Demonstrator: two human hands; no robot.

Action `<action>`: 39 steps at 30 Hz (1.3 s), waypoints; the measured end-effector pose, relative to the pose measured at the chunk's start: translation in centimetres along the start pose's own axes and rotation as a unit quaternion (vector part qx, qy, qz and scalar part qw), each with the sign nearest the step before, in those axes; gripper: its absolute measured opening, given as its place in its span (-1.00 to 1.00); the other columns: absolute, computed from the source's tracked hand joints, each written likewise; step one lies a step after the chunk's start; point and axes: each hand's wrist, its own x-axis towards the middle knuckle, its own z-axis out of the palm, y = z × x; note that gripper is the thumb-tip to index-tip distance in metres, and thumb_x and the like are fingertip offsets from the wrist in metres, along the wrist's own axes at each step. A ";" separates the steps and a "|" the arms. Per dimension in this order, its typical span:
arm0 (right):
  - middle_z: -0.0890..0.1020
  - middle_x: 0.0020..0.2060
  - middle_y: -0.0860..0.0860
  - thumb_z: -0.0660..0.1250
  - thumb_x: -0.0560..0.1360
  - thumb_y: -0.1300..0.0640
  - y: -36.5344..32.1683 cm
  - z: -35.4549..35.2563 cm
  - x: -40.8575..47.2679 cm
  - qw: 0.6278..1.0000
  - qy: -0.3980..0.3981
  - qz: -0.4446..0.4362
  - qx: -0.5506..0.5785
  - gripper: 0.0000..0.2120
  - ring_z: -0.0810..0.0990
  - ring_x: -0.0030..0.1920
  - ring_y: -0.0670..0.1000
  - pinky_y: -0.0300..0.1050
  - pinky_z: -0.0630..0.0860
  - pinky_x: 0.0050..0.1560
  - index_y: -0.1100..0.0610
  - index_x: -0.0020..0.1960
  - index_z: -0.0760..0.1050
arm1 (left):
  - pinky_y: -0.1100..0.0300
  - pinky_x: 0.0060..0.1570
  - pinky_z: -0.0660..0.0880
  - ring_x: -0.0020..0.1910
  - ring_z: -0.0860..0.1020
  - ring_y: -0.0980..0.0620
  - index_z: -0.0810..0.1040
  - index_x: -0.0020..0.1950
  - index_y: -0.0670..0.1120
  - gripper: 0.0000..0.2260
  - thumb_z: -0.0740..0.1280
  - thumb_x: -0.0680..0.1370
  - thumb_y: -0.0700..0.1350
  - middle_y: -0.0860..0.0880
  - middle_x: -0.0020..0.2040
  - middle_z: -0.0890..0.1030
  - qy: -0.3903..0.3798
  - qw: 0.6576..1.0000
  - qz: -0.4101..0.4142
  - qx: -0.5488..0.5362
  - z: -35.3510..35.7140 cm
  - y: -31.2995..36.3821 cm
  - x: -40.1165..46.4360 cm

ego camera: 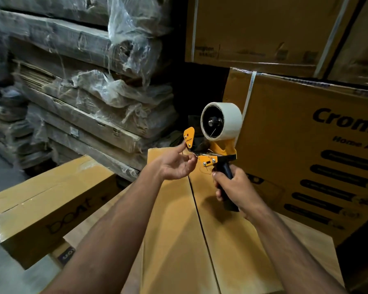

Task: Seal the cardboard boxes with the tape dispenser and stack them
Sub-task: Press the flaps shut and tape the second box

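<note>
Right hand [232,187] wrapped tight around the black handle, tape dispenser [218,141] held up above the unsealed cardboard box [174,230]. Left hand [174,164] loosely curled, forefinger touching the yellow front plate [189,139]. Another box [43,202] lay left.

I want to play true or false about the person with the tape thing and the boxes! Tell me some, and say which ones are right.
1. The right hand grips the black handle of the tape dispenser. True.
2. The tape roll on the dispenser is bright blue. False: it is whitish.
3. The left hand is at the front end of the dispenser, fingers by the yellow part. True.
4. The box under the hands is already taped along its middle seam. False: the seam between its flaps shows as a bare dark line.
5. A long box lies to the left of it. True.
</note>
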 end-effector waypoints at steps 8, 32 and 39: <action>0.56 -0.22 0.06 0.31 0.61 0.13 0.3 1.6 4.4 1.000 0.022 0.017 -0.007 -0.87 0.53 -0.37 -0.07 -0.18 0.52 -0.35 0.13 0.13 0.46 | 0.37 -0.45 0.45 -0.46 0.47 0.16 0.52 -0.08 -0.15 -0.78 0.15 0.69 -0.17 -0.02 -0.36 0.52 0.167 0.934 0.089 0.304 -2.2 5.2 4.8; 0.53 -0.37 0.04 0.30 0.57 0.14 5.2 5.5 6.9 0.986 0.081 0.140 -0.030 -0.97 0.50 -0.46 -0.06 -0.17 0.44 -0.45 0.09 -0.03 0.48 | 0.04 -0.09 0.52 -0.07 0.57 -0.08 0.55 0.07 -0.12 -0.85 0.22 0.66 -0.09 -0.11 -0.02 0.59 0.239 0.478 0.229 0.813 -10.1 14.0 17.6; 0.55 -0.33 0.07 0.29 0.57 0.16 5.9 6.5 7.7 0.983 0.076 0.165 -0.037 -0.96 0.51 -0.45 -0.05 -0.18 0.47 -0.43 0.11 -0.01 0.49 | 0.02 -0.04 0.52 -0.03 0.59 -0.13 0.59 0.09 -0.19 -0.82 0.28 0.63 -0.11 -0.16 0.00 0.64 0.225 0.484 0.201 0.821 -11.4 14.4 18.9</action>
